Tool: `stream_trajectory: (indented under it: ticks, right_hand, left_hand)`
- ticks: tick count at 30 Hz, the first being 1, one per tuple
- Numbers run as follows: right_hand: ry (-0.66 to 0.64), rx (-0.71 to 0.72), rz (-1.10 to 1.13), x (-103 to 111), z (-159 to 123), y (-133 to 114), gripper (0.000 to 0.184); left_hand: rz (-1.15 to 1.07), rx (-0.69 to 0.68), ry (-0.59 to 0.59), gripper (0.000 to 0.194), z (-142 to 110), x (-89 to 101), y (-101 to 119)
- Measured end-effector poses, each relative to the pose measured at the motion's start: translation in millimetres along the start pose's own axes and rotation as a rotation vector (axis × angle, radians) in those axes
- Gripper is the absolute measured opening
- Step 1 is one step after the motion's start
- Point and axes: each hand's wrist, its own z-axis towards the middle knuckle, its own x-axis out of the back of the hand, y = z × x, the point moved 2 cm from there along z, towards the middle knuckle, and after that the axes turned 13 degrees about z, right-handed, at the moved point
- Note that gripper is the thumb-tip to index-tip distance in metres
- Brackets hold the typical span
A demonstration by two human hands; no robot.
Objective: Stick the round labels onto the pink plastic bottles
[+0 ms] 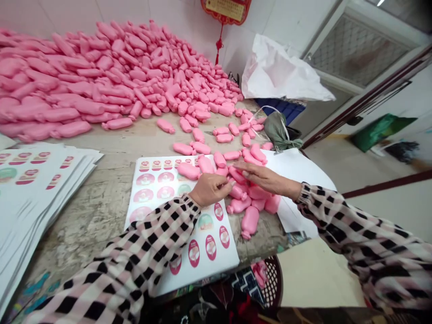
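Left hand [209,190] is curled over the right part of a white sheet of printed pink and green stickers [211,247], its fingers bent in and its thumb toward the right hand; its grip faces away in part, so whether anything is held cannot be told. Right hand [268,179] is flat, fingers extended and directed left, and lies across a loose cluster of small, smooth, pink bottle-shaped pieces with narrow necks [250,220]; contact appears likely, though the underside of the palm is hidden. The cluster occupies the sheet's upper right corner and the adjoining surface of the worn, stained grey-brown table [104,193]. One piece at the near end points its neck toward the table's front edge. Plain white paper [292,218] is situated under the right wrist. A large heap of similar pink pieces [118,81] covers the rear left of the table, against the wall. A stack of white printed sticker sheets [33,193] is located at the left edge. A dark green cloth bag [276,128] stands at the rear right.
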Motion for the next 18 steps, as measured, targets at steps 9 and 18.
stream_trajectory:
  ticks: [9,18]
  right_hand:
    - [0.178,-0.212,-0.184,-4.7,-79.1,-24.4,0.042]
    - [0.132,-0.272,0.079,-60.8,-140.7,-85.9,0.042]
  left_hand:
    - [0.366,0.002,-0.175,0.036,0.5,-9.9,9.8]
    - [0.522,-0.057,-0.456,0.027,2.3,6.1,41.1]
